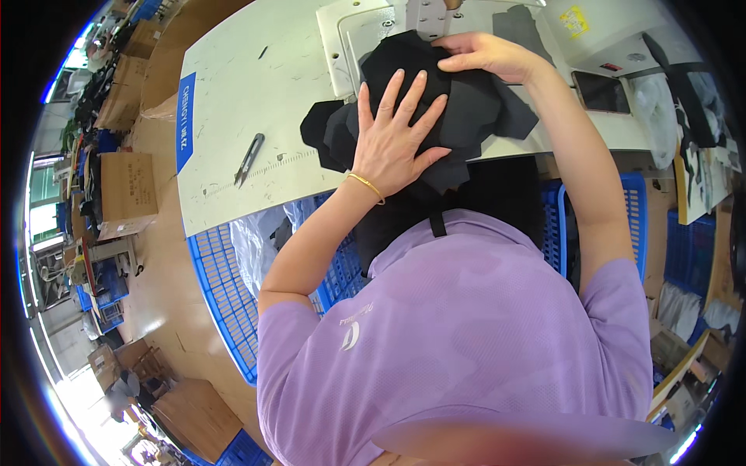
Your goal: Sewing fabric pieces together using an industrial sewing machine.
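A heap of black and dark grey cut fabric pieces (474, 109) lies on the pale sewing table (233, 93), its lower part hanging over the near edge toward my lap. My left hand (396, 144) rests flat on top of it, fingers spread. At the far right side of the fabric is my right hand (486, 58), thumb lying on the cloth and forefinger stretched toward the sewing machine head (427, 15), with a gap between them. Its other fingertips are hidden. The fabric's far edge reaches the base of the machine head; the needle cannot be made out.
Black-handled thread snips (249, 159) lie on the table left of the fabric, beside a printed ruler line. Blue plastic baskets (225, 287) stand under the near edge. A dark flat panel (601, 92) is at the right. Cardboard boxes (127, 186) stand farther left.
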The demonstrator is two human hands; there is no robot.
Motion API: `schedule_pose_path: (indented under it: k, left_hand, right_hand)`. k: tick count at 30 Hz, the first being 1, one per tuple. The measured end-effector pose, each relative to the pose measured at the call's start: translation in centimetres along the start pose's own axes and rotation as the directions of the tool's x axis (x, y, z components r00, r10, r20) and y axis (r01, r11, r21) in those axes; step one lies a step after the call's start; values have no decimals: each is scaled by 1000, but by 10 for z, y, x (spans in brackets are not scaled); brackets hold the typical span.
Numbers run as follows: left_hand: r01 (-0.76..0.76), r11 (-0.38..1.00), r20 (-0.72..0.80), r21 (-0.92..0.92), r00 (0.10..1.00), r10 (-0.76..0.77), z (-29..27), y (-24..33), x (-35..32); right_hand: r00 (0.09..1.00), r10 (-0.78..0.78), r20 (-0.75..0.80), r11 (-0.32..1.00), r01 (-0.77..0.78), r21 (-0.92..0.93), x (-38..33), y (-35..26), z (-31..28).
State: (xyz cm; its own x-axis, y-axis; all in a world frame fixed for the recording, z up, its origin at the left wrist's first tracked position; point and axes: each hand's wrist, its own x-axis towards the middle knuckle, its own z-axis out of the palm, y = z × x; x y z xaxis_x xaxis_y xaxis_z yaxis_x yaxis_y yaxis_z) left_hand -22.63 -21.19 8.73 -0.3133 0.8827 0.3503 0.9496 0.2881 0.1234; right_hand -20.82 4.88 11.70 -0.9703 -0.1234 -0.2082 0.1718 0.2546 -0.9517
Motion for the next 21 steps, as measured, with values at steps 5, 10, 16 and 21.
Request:
schedule_pose_path:
  k: [5,10,16,21]
  left_hand:
    - [33,999,13,-43,999,-32,0,0,5]
    - [-8,998,-23,-63,1000,6,4,-1,23]
    - [-3,1000,4,-30,1000,3,-4,4,15]
    - [96,995,-24,-19,995,-96,-4,-2,2]
  right_hand:
    - [958,-216,-189,964,178,-198,-56,1,-3]
    - [840,-527,-131,623,276,-732,-94,9,52]
    - [664,-698,-268,571,290,-768,-98,33,51]
    - [547,-190,-815,980,53,-193,-96,23,48]
